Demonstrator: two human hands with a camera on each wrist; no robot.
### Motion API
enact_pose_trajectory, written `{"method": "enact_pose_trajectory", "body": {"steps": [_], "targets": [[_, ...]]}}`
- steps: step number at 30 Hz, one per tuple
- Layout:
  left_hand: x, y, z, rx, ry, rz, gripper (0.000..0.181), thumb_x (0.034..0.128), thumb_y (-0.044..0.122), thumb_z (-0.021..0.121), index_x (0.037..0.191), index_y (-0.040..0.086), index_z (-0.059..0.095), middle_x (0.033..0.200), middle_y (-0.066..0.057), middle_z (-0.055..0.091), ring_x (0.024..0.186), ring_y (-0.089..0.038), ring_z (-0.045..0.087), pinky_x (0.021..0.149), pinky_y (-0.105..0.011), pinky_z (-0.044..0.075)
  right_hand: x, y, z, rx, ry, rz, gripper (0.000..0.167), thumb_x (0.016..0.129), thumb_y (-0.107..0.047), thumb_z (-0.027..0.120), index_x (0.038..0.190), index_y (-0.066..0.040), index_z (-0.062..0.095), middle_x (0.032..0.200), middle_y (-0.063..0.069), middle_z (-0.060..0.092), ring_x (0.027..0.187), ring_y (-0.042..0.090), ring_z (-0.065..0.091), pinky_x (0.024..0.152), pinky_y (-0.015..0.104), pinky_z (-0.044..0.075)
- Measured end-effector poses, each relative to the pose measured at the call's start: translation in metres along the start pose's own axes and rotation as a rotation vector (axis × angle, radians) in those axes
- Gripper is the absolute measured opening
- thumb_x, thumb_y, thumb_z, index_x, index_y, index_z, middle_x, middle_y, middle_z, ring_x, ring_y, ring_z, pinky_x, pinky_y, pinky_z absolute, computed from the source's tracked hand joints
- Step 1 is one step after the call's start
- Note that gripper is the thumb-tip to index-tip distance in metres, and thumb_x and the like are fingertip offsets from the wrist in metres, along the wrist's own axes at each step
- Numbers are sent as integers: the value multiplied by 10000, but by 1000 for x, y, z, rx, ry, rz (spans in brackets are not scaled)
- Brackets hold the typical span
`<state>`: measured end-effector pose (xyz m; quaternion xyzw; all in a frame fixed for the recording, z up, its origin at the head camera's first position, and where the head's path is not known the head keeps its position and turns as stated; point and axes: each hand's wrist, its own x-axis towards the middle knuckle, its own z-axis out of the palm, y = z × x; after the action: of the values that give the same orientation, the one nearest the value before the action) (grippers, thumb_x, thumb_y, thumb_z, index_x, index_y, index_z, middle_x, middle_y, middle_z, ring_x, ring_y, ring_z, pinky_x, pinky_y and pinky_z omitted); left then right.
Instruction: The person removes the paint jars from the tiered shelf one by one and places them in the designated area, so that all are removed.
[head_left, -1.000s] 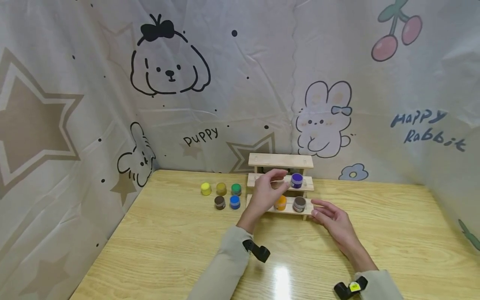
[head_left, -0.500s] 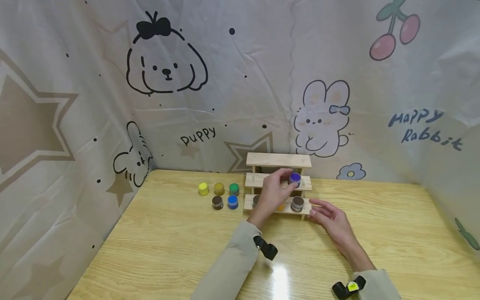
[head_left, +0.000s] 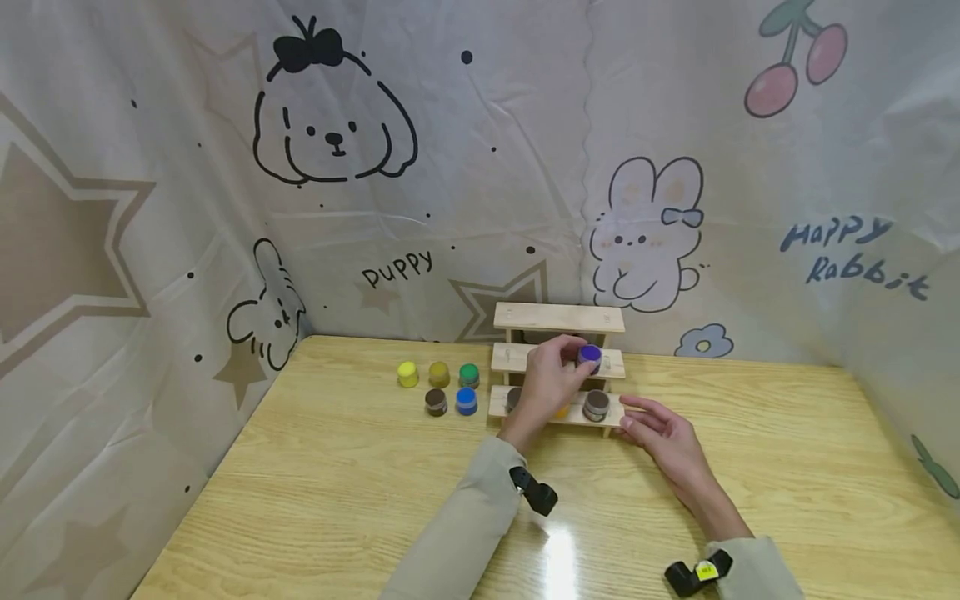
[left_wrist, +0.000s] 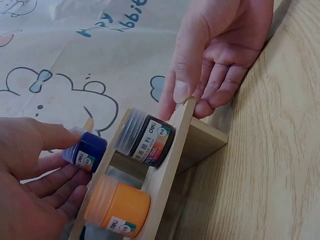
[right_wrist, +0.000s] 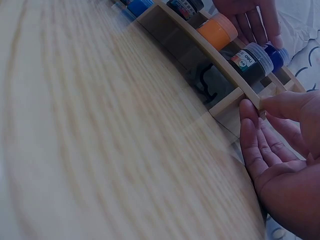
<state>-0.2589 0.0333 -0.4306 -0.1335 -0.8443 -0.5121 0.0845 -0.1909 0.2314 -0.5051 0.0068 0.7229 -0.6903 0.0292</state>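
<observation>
- The small round plastic jar of purple-blue paint (head_left: 590, 356) is near the right end of the middle step of the pale wooden three-step shelf (head_left: 558, 317); I can't tell if its bottom touches the wood.
- The left hand (head_left: 550, 377) has it pinched between thumb and fingers.
- The right hand (head_left: 670, 446) pinches the right end of the bottom step.
- The jar looks light and hard, so a squeeze shouldn't hurt it. Its smooth sides may slip; I'd hold it round the middle.
- The shelf looks light too, and a bump could slide it.
- The step is narrow, so its edges are close to the jar.
- Below, in front, stand a round dark jar with a clear lid (left_wrist: 152, 142) and a round orange jar (left_wrist: 122, 207); a low hand could knock them.
- Bare wood shows left of the hand.
</observation>
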Motion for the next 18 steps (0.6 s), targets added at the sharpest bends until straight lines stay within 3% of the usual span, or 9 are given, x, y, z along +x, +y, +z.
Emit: {"method": "enact_pose_trajectory", "body": {"steps": [4,10,18], "targets": [[-4,2,-7,-13,-3,1,286,900,128,812,1166,62,733,1051,-44,744,984,-218,689,819,-221,539,0,-1,0,-3,2,1,493,1035,-135,635,1471,43,488,1238,164,697,990,94,712,898,302,591],[-9,3,-22,-63,-9,60,274,889,115,820,1138,52,724,1071,-60,737,1018,-261,692,887,-333,583,0,-1,0,-11,11,0,491,1035,-138,635,1470,38,491,1248,164,695,989,89,709,896,295,591],[-15,-6,-48,-106,1,86,284,885,106,820,1140,47,711,1092,-76,727,1028,-299,681,921,-300,573,0,1,1,-2,3,-14,497,1025,-132,652,1459,55,495,1191,119,718,981,95,714,888,287,592]]}}
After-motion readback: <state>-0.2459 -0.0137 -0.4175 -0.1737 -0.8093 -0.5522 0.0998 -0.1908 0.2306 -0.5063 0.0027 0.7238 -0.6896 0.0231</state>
